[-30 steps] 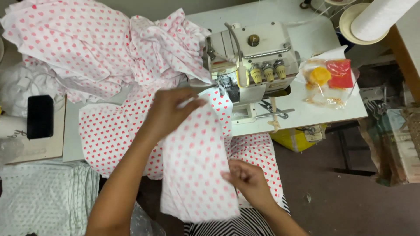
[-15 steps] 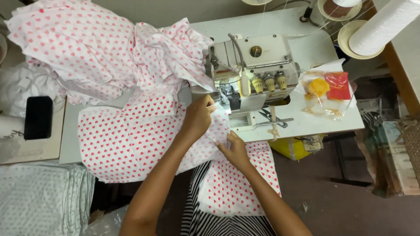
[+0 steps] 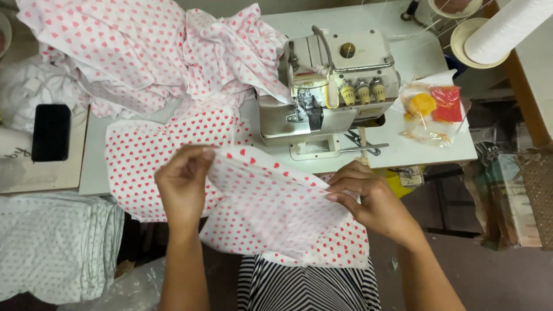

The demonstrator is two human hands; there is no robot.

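While both forearms reach up from below the sewing machine (image 3: 328, 86), the left hand (image 3: 183, 187) pinches one end of the heart-print fabric piece (image 3: 271, 210) and the right hand (image 3: 371, 201) clamps the other — white cloth with small red hearts, stretched in front of the machine, its long axis running left to right, sloping slightly down toward the right.

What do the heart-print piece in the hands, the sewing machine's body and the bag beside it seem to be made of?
Heart-print piece: thin woven cloth, matte; it folds and drapes softly between the left hand and right hand. Sewing machine: cream painted metal or hard plastic, smooth with a slight sheen. Bag: clear plastic film, glossy and crinkled, its contents showing through.
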